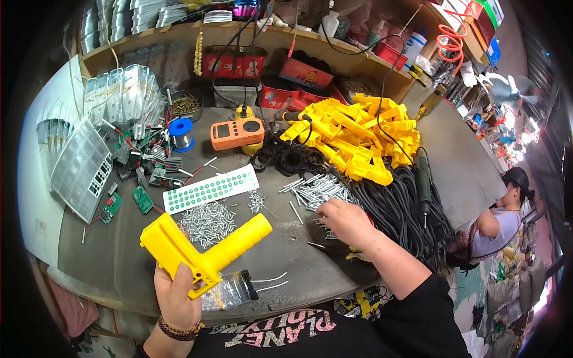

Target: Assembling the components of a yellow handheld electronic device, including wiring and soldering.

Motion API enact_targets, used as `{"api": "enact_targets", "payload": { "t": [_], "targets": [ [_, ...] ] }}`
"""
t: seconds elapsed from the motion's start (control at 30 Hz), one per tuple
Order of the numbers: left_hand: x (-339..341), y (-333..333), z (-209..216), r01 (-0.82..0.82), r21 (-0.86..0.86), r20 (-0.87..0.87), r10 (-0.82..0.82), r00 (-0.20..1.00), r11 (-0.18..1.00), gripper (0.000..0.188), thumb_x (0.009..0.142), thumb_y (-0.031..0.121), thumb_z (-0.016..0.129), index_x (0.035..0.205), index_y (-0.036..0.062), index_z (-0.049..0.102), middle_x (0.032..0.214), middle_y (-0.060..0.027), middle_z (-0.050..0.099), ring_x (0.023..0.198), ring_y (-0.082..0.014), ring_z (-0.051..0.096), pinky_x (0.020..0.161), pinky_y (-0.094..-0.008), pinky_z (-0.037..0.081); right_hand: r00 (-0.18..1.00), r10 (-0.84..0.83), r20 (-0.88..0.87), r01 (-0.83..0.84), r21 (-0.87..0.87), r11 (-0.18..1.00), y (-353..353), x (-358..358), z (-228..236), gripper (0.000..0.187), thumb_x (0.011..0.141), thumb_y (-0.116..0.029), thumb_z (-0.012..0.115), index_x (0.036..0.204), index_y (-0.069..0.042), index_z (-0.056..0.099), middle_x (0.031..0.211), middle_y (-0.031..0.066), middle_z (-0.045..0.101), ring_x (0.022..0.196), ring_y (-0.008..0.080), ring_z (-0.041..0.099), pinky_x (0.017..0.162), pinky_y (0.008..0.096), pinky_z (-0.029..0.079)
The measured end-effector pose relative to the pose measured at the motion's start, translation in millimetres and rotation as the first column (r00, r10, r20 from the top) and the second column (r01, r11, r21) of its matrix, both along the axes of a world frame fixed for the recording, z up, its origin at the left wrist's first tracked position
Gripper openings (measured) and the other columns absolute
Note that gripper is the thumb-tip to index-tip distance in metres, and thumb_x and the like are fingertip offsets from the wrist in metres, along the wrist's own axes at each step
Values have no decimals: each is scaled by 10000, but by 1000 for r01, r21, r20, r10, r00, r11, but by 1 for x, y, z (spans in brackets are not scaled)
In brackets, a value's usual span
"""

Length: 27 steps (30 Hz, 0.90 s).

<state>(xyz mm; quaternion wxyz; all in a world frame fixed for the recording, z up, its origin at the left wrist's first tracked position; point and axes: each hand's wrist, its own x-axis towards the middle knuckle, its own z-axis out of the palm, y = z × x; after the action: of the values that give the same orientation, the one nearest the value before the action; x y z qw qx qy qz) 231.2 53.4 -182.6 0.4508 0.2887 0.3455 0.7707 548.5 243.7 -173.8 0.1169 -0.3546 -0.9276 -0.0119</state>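
Observation:
My left hand (178,293) is closed around the lower end of a yellow plastic pistol-shaped housing (203,253), held tilted above the near edge of the bench. The housing's round ribbed handle points up to the right. My right hand (346,224) reaches down at the near side of a heap of long silver screws (319,190). Its fingers are curled, and what they grip is hidden beneath them. Between the hands lies a pile of short silver screws (208,224). Under the housing sits a clear plastic piece (224,292) with a black end and two white wires.
Yellow housings (364,131) are heaped at the back right, above coiled black cables (406,209) and a power screwdriver (423,185). An orange meter (237,133), a solder spool (181,134), circuit boards (143,200) and a green-dotted sticker sheet (210,188) stand left. A person (498,224) sits far right.

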Motion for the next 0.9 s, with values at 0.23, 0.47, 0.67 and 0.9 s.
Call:
{"api": "enact_targets", "payload": {
  "t": [0.23, 0.47, 0.67, 0.9],
  "targets": [
    [-14, -4, -1, 101, -5, 70, -101, 992, 995, 540, 996, 142, 544, 1459, 1, 305, 1396, -118, 479, 1177, -220, 564, 998, -400, 486, 853, -277, -442, 94, -392, 915, -19, -2, 4, 212, 831, -5, 679, 1039, -25, 644, 951, 131, 642, 883, 292, 646, 775, 350, 520],
    [-7, 0, -2, 126, -48, 72, -122, 990, 991, 646, 905, 131, 640, 1446, -5, 315, 1303, -120, 520, 1204, -269, 556, 1055, -470, 438, 853, -257, -454, 141, -273, 952, -17, 0, 16, 199, 783, 2, 731, 972, -19, 671, 857, 110, 621, 794, 273, 629, 677, 354, 501],
    [-2, -1, 0, 160, -83, 62, -155, 986, 984, 632, 884, 163, 673, 1408, 0, 360, 1271, -109, 544, 1158, -246, 579, 1014, -418, 460, 995, -103, -16, 99, -180, 979, 5, -12, 7, 176, 815, -135, 716, 924, -22, 636, 887, 144, 611, 868, 347, 627, 771, 445, 512],
    [-2, -4, 5, 167, -105, 57, -162, 985, 980, 604, 869, 144, 678, 1384, 15, 388, 1261, -101, 556, 1150, -240, 583, 1021, -415, 450, 997, 5, 78, 10, -187, 982, 20, -7, 1, 195, 848, -101, 669, 972, -9, 548, 957, 180, 588, 919, 400, 601, 789, 467, 503]
  ]
}}
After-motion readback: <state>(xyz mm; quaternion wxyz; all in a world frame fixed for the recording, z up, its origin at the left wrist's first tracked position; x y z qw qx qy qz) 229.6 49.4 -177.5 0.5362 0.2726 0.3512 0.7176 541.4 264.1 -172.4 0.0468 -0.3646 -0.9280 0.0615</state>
